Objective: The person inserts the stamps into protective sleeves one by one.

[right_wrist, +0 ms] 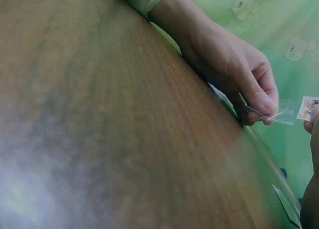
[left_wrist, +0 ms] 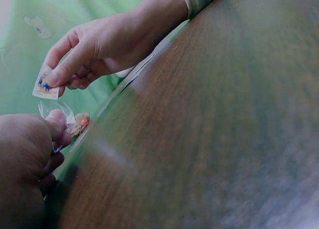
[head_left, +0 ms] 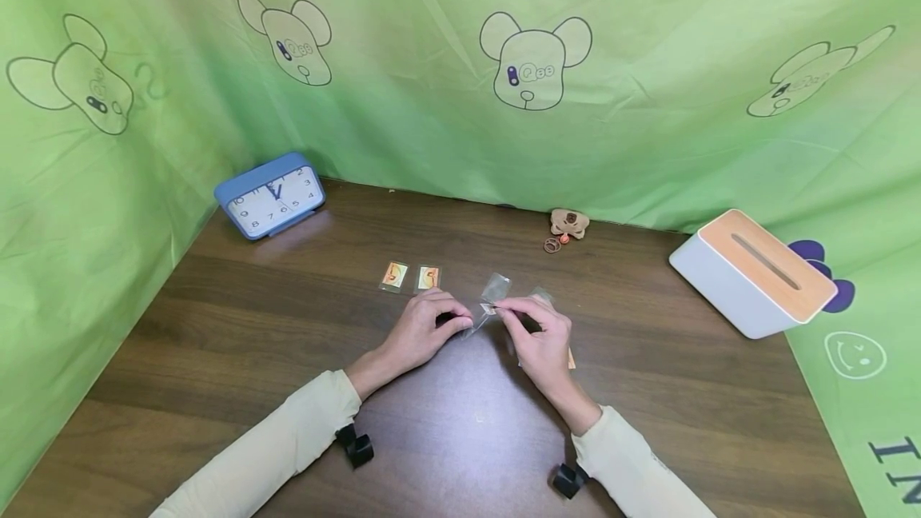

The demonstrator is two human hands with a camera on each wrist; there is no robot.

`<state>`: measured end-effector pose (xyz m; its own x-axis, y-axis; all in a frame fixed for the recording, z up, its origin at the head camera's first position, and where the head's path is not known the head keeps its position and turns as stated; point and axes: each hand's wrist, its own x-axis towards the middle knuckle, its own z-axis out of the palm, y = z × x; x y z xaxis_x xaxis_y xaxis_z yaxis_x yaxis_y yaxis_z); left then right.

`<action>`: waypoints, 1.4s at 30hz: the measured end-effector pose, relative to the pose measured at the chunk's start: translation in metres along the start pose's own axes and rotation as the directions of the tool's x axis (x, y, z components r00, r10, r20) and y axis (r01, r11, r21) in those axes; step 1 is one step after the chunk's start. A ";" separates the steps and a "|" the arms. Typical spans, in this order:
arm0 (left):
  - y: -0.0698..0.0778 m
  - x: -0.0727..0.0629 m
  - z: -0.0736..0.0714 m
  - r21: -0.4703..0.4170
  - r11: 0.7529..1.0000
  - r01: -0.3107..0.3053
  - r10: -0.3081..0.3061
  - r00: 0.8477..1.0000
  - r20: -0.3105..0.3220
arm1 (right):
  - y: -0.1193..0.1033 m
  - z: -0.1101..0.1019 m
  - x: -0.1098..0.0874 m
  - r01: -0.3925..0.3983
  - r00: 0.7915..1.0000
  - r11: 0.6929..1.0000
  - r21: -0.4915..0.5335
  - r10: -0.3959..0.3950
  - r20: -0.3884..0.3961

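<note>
My left hand (head_left: 417, 328) pinches a small clear plastic sleeve (right_wrist: 285, 112) between thumb and fingers, over the table. Between the thumb and index finger of my right hand (head_left: 544, 342) is a small stamp (left_wrist: 45, 85) with a white border and a coloured picture. The stamp is close to the sleeve's edge. Beyond the hands, another clear sleeve (head_left: 496, 287) lies flat. Two sleeved stamps, one on the left (head_left: 394, 275) and one on the right (head_left: 428, 277), lie past my left hand. My right hand partly hides more small pieces beneath it.
A blue clock (head_left: 272, 197) stands at the back left of the wooden table (head_left: 460, 454). Near the back edge is a brown bear-face keychain (head_left: 569, 224). To the right sits a white tissue box (head_left: 734, 286) with a wooden top. Green printed cloth (head_left: 417, 134) surrounds the table.
</note>
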<state>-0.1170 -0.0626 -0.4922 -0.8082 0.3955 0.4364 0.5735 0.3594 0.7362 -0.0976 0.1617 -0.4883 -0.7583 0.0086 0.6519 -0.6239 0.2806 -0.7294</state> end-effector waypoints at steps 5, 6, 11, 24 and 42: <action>0.001 0.000 -0.001 0.001 1.000 0.004 -0.004 1.000 0.017 | 0.002 0.000 0.000 0.025 1.000 1.000 0.011 -0.025 0.007; 0.002 0.000 -0.002 0.007 1.000 0.006 -0.006 1.000 0.024 | 0.003 0.000 0.000 0.028 1.000 0.999 0.014 -0.029 0.012; 0.003 0.001 -0.002 0.011 1.000 0.013 -0.013 0.999 0.033 | 0.003 0.000 0.000 0.032 0.999 0.999 0.020 -0.033 0.031; 0.002 0.001 -0.001 -0.009 1.000 0.004 -0.004 1.000 0.020 | 0.002 -0.001 0.001 0.026 0.998 0.999 0.031 -0.028 0.064; 0.002 0.001 -0.001 0.009 1.000 -0.003 0.003 1.000 0.017 | 0.004 -0.004 0.003 0.037 0.995 0.999 0.040 -0.040 0.089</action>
<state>-0.1164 -0.0623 -0.4895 -0.8038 0.4113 0.4299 0.5775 0.3659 0.7298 -0.1018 0.1664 -0.4889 -0.7465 -0.0881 0.6595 -0.6583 0.2421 -0.7128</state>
